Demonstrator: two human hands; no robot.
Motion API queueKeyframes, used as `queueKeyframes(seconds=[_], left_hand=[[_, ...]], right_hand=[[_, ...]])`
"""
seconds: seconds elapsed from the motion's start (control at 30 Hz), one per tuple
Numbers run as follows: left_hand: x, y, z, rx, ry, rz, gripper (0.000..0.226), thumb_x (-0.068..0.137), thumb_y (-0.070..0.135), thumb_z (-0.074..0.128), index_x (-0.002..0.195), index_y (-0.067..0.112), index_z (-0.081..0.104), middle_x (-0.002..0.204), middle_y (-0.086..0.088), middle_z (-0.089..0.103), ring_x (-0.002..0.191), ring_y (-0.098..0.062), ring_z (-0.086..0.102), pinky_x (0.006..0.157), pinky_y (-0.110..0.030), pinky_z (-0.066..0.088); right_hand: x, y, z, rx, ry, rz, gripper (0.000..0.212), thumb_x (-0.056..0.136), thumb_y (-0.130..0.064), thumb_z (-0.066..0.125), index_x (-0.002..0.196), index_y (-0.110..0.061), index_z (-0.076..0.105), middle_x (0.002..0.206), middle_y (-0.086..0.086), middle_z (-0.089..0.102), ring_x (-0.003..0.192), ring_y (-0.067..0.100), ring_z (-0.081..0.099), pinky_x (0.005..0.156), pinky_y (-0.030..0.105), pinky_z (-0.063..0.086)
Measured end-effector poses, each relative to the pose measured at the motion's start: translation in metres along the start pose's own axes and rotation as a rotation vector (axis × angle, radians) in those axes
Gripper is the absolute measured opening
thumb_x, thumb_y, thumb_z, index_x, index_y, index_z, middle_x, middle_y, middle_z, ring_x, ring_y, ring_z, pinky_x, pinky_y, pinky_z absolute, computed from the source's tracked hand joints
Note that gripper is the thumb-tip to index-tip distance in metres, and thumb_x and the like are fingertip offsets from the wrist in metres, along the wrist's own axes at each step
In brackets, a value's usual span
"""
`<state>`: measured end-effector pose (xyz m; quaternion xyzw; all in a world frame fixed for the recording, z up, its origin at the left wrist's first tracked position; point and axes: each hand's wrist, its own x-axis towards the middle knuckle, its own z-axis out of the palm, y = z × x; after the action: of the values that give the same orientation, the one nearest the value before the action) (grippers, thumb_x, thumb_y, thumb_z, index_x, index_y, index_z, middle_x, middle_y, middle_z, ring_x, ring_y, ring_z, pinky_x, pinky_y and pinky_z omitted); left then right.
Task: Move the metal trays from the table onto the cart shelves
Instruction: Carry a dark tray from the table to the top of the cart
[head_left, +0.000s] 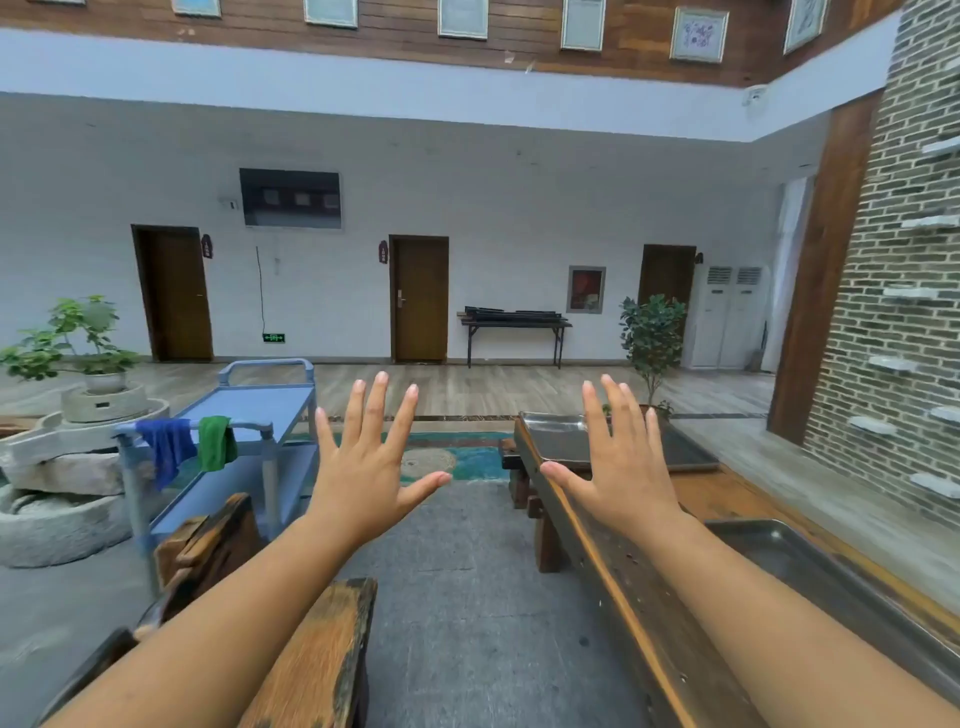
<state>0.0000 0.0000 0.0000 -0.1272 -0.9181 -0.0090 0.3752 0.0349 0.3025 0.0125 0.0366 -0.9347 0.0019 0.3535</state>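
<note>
Near tray (810, 558): dull grey metal, shallow, rounded corner, raised rim; lies flat on wooden table (618, 582), near right, partly behind right forearm. Left hand (363, 467) and right hand (618, 462): both raised mid-air, palms forward, fingers straight and fully spread, holding nothing, touching nothing. Far tray (556, 439): shinier metal, same shallow form, at table's far end, partly hidden by right hand. Blue cart (260, 405): left, two shelves visible; blue cloth (166, 447) and green cloth (215, 441) draped over near handle.

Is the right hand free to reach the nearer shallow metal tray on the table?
Probably yes: the right hand is open and empty; the nearer shallow metal tray lies bare beside its forearm.
</note>
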Motion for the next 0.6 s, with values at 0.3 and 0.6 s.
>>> queueKeyframes(seconds=[0.3,0.6], left_hand=[[0.078,0.022,0.098,0.013,-0.047,-0.008,0.097,0.079,0.090,0.012,0.155,0.034,-0.009,0.166,-0.004,-0.010,0.151,-0.028,-0.013,0.113,-0.068,0.005],[0.134,0.074,0.198,-0.042,-0.208,0.024,0.095,0.077,0.091,0.008,0.154,0.038,-0.010,0.166,0.003,-0.007,0.152,-0.025,-0.007,0.116,-0.066,0.012]], right_hand=[[0.070,0.061,0.098,0.077,-0.003,0.015,0.106,0.078,-0.088,0.018,0.156,-0.020,-0.005,0.164,0.006,-0.004,0.152,0.024,-0.006,0.121,0.052,0.015],[0.110,0.133,0.182,0.088,-0.092,0.078,0.104,0.079,-0.087,0.015,0.156,-0.017,0.000,0.164,0.007,0.001,0.152,0.025,-0.002,0.122,0.047,0.014]])
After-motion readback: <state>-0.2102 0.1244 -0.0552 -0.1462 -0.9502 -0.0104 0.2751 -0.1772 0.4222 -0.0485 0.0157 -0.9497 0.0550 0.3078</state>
